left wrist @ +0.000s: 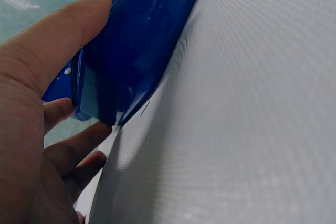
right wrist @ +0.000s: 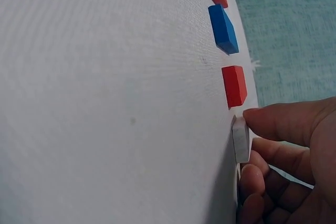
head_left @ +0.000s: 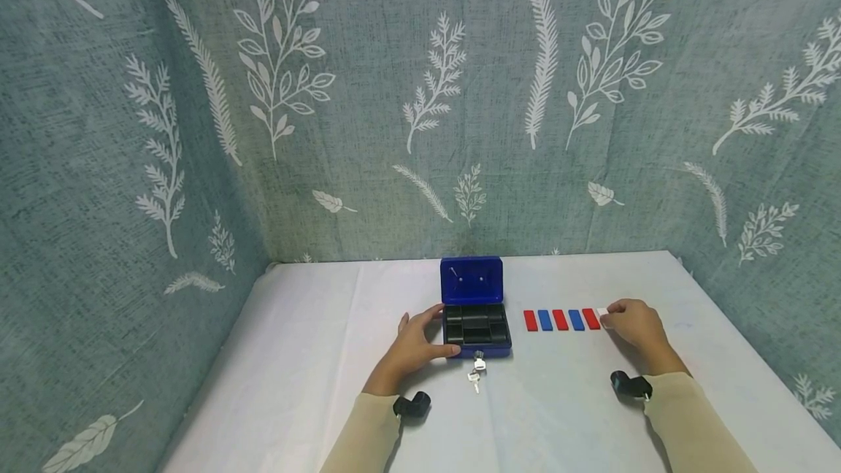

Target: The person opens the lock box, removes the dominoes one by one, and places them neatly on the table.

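Note:
A blue cash box point(head_left: 482, 350) stands on the white table with its lid raised, showing a black tray point(head_left: 476, 321) with compartments. My left hand point(head_left: 412, 345) grips the box's left end, its thumb on the front edge and its fingers along the left side. A key point(head_left: 474, 379) hangs from the lock at the front. On the right, my right hand point(head_left: 636, 323) pinches a white block point(right wrist: 241, 139) between thumb and fingers at the right end of a row of blocks. Beside it lies a red block point(head_left: 591, 319), then a blue block point(head_left: 576, 320).
More red and blue blocks continue the row leftward, ending with a red block point(head_left: 531, 320) nearest the box. A patterned green curtain point(head_left: 368, 188) hangs behind the table and along both sides.

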`<state>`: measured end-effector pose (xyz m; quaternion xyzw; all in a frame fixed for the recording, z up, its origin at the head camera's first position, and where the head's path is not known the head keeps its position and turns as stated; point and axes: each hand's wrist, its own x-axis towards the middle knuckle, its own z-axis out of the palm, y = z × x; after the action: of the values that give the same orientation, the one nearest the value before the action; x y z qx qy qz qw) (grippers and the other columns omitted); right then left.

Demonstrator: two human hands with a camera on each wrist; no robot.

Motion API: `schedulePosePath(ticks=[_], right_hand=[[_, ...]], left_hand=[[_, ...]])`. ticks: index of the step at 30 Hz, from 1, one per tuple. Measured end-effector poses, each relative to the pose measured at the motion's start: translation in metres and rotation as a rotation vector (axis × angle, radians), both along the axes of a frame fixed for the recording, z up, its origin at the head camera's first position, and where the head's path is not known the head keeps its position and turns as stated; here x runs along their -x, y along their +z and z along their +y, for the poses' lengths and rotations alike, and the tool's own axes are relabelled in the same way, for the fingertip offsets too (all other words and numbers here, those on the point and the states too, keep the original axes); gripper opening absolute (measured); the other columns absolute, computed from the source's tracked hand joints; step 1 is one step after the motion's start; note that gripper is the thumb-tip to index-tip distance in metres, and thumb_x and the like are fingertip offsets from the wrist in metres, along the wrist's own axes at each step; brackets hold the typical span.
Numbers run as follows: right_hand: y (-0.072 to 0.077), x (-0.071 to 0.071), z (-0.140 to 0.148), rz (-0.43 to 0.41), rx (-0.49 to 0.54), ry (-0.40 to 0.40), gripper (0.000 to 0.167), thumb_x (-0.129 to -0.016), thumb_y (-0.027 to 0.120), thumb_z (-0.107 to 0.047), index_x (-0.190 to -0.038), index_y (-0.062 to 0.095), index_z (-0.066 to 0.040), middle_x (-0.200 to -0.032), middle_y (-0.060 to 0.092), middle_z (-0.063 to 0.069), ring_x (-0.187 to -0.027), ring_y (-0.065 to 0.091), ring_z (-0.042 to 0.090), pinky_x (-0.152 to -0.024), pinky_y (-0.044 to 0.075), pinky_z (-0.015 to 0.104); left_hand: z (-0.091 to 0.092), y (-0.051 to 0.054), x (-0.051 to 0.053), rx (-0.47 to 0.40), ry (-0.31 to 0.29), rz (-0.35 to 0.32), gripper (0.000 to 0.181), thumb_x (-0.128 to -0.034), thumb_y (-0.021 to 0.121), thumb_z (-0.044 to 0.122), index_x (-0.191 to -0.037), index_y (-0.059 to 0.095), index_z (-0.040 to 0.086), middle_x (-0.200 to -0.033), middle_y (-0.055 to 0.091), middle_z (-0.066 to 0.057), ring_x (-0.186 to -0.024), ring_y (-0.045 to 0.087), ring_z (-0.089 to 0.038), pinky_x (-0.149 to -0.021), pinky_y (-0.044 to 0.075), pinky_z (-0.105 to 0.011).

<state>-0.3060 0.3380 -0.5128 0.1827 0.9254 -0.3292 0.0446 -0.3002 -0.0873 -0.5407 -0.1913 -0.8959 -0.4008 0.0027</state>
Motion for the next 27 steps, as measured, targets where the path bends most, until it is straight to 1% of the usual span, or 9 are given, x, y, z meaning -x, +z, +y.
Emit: schedulePosePath(ticks=[6, 11, 18, 23, 27], right_hand=[[-0.0003, 0.0004, -0.0002, -0.007, 0.006, -0.005, 0.037, -0.09, 0.065, -0.016, -0.115, 0.057, 0.009, -0.111, 0.057, 0.029, -0.102, 0.052, 0.045, -0.088, 0.047, 0.058], [-0.0008, 0.0, -0.0002, -0.006, 0.001, 0.012, 0.039, -0.091, 0.065, -0.018, -0.117, 0.057, 0.009, -0.113, 0.057, 0.03, -0.104, 0.051, 0.046, -0.089, 0.047, 0.058], [-0.0003, 0.0001, -0.0015, -0.013, 0.015, 0.003, 0.041, -0.093, 0.064, -0.022, -0.119, 0.056, 0.009, -0.112, 0.057, 0.029, -0.102, 0.052, 0.044, -0.087, 0.048, 0.057], [0.0002, 0.0, -0.0022, -0.011, 0.04, -0.007, 0.04, -0.096, 0.059, -0.021, -0.122, 0.054, 0.009, -0.117, 0.054, 0.031, -0.107, 0.05, 0.045, -0.091, 0.046, 0.058], [-0.0026, -0.0035, -0.0021, 0.006, 0.058, 0.008, 0.041, -0.097, 0.057, -0.021, -0.123, 0.053, 0.009, -0.12, 0.053, 0.031, -0.11, 0.049, 0.047, -0.093, 0.045, 0.058]], left_hand=[[-0.0005, 0.0, 0.0007, 0.004, 0.005, -0.011, 0.095, -0.068, 0.083, 0.053, -0.146, 0.045, 0.014, -0.135, 0.057, -0.006, -0.134, 0.042, -0.026, -0.117, -0.001, -0.052], [-0.0018, -0.0007, 0.0007, -0.004, -0.003, 0.001, 0.095, -0.0689, 0.083, 0.052, -0.146, 0.045, 0.012, -0.135, 0.058, -0.008, -0.133, 0.043, -0.027, -0.116, 0.0, -0.054], [-0.0036, -0.0025, -0.0003, -0.002, 0.012, -0.01, 0.095, -0.0681, 0.083, 0.052, -0.146, 0.045, 0.014, -0.135, 0.058, -0.007, -0.134, 0.042, -0.026, -0.116, -0.001, -0.053], [-0.0067, -0.0055, 0.0015, -0.002, 0.017, -0.007, 0.095, -0.0684, 0.083, 0.053, -0.146, 0.044, 0.015, -0.135, 0.057, -0.006, -0.134, 0.042, -0.025, -0.116, -0.002, -0.053], [-0.01, -0.0074, 0.0015, 0.003, 0.026, -0.019, 0.096, -0.0679, 0.084, 0.052, -0.147, 0.044, 0.015, -0.136, 0.057, -0.006, -0.135, 0.041, -0.025, -0.116, -0.003, -0.053]])
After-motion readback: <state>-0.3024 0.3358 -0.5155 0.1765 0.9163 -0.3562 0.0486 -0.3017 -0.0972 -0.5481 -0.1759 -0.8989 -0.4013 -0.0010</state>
